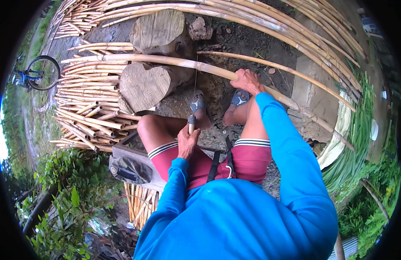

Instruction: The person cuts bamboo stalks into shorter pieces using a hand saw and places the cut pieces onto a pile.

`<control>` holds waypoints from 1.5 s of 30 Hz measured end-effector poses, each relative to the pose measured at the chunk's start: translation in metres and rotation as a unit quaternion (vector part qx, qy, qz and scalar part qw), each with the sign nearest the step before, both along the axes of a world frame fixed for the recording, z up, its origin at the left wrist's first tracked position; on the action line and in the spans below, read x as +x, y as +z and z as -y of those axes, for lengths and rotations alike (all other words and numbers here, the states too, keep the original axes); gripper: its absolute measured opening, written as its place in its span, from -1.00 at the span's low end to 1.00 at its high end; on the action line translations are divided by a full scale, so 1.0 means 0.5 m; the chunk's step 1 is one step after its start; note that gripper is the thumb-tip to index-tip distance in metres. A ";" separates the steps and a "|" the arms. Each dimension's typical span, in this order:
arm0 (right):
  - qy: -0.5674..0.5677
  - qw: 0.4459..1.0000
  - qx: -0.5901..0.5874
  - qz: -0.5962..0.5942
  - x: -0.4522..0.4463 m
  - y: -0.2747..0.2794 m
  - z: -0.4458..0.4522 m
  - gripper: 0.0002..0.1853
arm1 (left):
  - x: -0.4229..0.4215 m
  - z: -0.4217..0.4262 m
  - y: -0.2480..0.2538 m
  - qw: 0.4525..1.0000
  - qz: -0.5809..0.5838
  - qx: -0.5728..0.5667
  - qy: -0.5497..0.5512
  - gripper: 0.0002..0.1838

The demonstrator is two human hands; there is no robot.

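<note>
My left hand is closed around the handle of a long knife, low between my knees. Its blade appears edge-on as a thin line reaching up to a bamboo pole; whether it cuts into the pole or only touches it, I cannot tell. My right hand is wrapped around that pole, right of the blade. The pole runs from the cut bamboo at left, past a heart-shaped log, down to the right. A thinner bamboo pole lies beyond my right hand.
Cut bamboo pieces are stacked at left, near a bicycle wheel. Another log stands farther off. Long bamboo poles arch across the top. Green leaf strips lie at right. A dark cap rests beside me.
</note>
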State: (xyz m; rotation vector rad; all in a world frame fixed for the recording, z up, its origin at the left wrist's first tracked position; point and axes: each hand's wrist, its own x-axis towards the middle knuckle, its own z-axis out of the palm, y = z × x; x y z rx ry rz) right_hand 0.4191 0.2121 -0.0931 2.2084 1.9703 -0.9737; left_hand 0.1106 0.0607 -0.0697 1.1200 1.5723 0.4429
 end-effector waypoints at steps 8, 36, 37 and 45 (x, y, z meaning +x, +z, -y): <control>-0.018 0.990 -0.096 -0.098 0.014 0.000 -0.015 -0.53 | 0.027 -0.006 0.016 0.995 0.077 -0.050 0.038 -0.71; -0.036 0.995 -0.090 -0.028 -0.002 -0.010 -0.011 -0.42 | 0.129 -0.167 -0.088 0.949 -0.182 0.101 -0.236 -0.55; -0.046 0.994 -0.092 -0.024 -0.006 -0.005 -0.011 -0.43 | 0.126 -0.154 -0.041 0.909 -0.236 0.124 -0.321 -0.51; -0.065 0.995 -0.079 0.023 -0.018 0.006 -0.006 -0.46 | 0.055 -0.048 -0.023 0.984 -0.117 -0.123 -0.050 -0.53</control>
